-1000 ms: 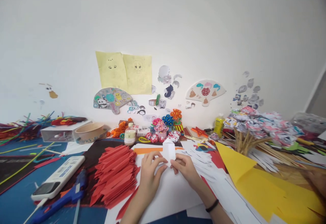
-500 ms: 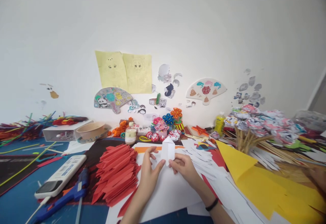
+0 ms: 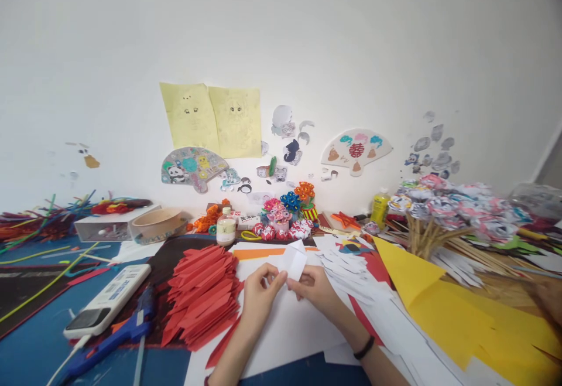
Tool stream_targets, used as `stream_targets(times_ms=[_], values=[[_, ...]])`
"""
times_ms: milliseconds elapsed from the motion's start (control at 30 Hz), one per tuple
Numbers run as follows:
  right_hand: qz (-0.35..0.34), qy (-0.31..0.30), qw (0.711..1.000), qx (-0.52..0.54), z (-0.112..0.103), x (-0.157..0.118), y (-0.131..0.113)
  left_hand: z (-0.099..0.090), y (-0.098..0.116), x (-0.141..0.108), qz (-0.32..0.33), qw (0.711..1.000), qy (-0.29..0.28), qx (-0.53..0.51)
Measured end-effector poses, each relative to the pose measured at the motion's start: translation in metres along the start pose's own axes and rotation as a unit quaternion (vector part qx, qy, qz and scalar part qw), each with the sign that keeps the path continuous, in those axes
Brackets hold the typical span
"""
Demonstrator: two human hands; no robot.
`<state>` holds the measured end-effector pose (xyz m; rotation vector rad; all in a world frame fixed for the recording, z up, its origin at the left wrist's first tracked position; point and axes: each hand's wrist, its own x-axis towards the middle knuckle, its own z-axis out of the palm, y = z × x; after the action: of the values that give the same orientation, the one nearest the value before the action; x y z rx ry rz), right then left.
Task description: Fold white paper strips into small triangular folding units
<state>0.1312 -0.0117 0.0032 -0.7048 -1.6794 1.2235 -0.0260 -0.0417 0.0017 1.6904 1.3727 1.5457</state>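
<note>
A small folded white paper strip (image 3: pixel 295 259) with a pointed top is held up over a white sheet (image 3: pixel 287 336). My left hand (image 3: pixel 262 292) pinches its lower left edge between thumb and curled fingers. My right hand (image 3: pixel 314 285), with a dark band on its wrist, grips the lower right edge, thumb toward the left thumb. The paper's bottom end is hidden by the fingers. To the left lies a heap of folded red paper strips (image 3: pixel 204 298). Loose white strips (image 3: pixel 346 272) are spread just right of my right hand.
A blue glue gun (image 3: pixel 132 330) and a white power strip (image 3: pixel 108 301) lie at left. Yellow paper (image 3: pixel 461 316) covers the right side near a bundle of paper flowers (image 3: pixel 448 210). A glue bottle (image 3: pixel 226 228) stands behind the red heap. Part of another person's arm (image 3: pixel 548 298) shows at far right.
The folded paper has tilted to the right at its top. My left fingers have curled in closer, and my two thumbs now meet near its lower end.
</note>
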Motion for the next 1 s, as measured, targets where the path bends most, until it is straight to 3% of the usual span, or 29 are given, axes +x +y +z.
stream_targets(times_ms=[167, 367, 1000], values=[[-0.004, -0.004, 1.0, 0.007, 0.001, 0.001, 0.004, 0.0, 0.001, 0.001, 0.004, 1.0, -0.006, -0.003], [-0.006, 0.028, 1.0, 0.005, -0.002, 0.002, 0.005, -0.004, 0.003, 0.002, 0.001, 0.998, -0.059, -0.002], [-0.003, 0.015, 1.0, 0.019, -0.003, 0.002, 0.007, -0.003, 0.01, -0.004, 0.038, 0.997, -0.013, 0.062]])
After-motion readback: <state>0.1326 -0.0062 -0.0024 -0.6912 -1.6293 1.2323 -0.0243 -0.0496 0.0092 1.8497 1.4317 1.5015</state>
